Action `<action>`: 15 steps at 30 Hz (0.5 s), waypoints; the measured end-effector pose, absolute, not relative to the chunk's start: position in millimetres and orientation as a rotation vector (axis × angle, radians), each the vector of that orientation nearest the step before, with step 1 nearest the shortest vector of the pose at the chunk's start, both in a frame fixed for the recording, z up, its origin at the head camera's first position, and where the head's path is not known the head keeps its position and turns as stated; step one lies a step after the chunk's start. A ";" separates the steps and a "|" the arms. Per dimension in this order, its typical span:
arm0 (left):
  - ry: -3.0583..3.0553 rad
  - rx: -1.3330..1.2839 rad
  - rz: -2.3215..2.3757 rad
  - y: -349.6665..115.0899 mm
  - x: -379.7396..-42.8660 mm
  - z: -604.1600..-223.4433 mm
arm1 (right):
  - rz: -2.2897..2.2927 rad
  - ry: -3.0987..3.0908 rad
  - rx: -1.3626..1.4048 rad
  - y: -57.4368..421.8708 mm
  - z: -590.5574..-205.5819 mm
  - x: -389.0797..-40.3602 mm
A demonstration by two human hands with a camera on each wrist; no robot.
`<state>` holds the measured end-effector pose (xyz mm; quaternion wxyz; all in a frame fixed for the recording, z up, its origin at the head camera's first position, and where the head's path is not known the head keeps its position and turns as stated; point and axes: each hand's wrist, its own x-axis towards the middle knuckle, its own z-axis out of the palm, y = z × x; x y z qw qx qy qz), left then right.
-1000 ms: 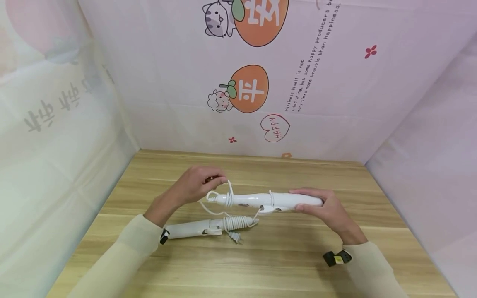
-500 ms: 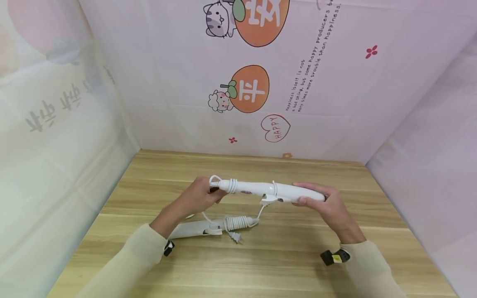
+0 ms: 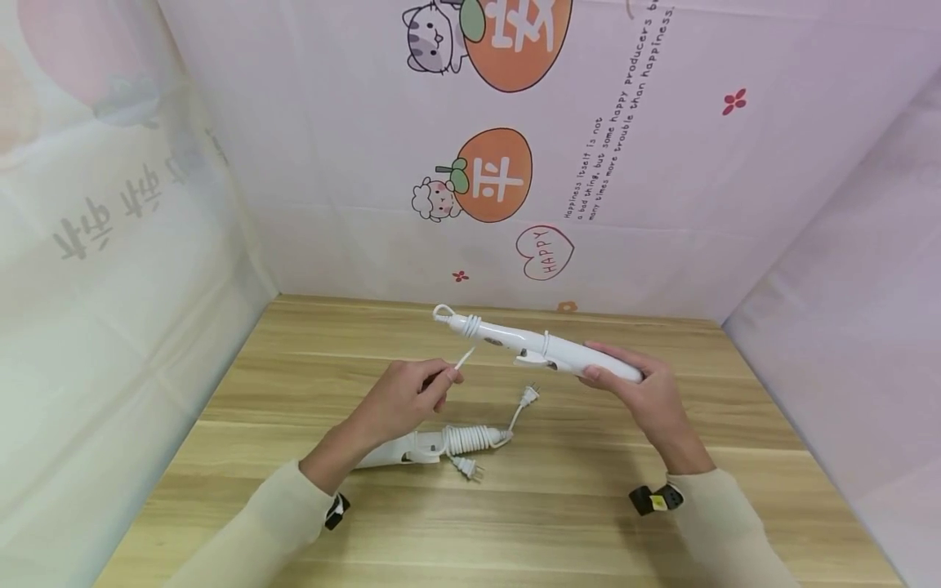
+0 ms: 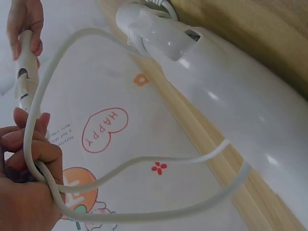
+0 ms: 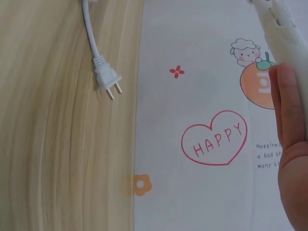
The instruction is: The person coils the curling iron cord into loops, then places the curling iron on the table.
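A white curling iron (image 3: 524,341) is held up off the table, tilted with its cord end higher at the left. My right hand (image 3: 638,380) grips its thick right end. White cord (image 3: 472,326) wraps its thin left end. My left hand (image 3: 412,394) pinches a length of this cord below that end; in the left wrist view the cord (image 4: 139,217) loops past the fingers. A second white curling iron (image 3: 385,451) lies on the table beneath my left hand, partly hidden by it. Its handle is wound with white cord (image 3: 468,439).
Two white plugs lie by the second iron: one plug (image 3: 465,467) in front of it and another plug (image 3: 529,396) behind its right end. The wooden table (image 3: 662,539) meets printed cloth walls (image 3: 353,253) at the back and sides.
My right hand has raised and tilted the upper iron, its cord end rising. My left hand first moved up behind that end, then down and right with the cord. A plug has come into sight.
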<state>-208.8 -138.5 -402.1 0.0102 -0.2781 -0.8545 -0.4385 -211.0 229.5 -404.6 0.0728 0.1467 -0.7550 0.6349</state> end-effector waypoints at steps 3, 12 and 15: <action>-2.667 -0.896 -1.288 -139.3 -209.6 -402.0 | 1.785 -2.345 0.411 230.6 -406.0 -213.3; -2.655 -0.948 -0.852 -147.7 -212.9 -392.6 | 1.379 -2.571 0.332 228.4 -405.2 -212.2; -2.585 -0.980 -0.712 -152.2 -216.4 -387.3 | 1.324 -2.630 0.385 229.9 -405.1 -210.7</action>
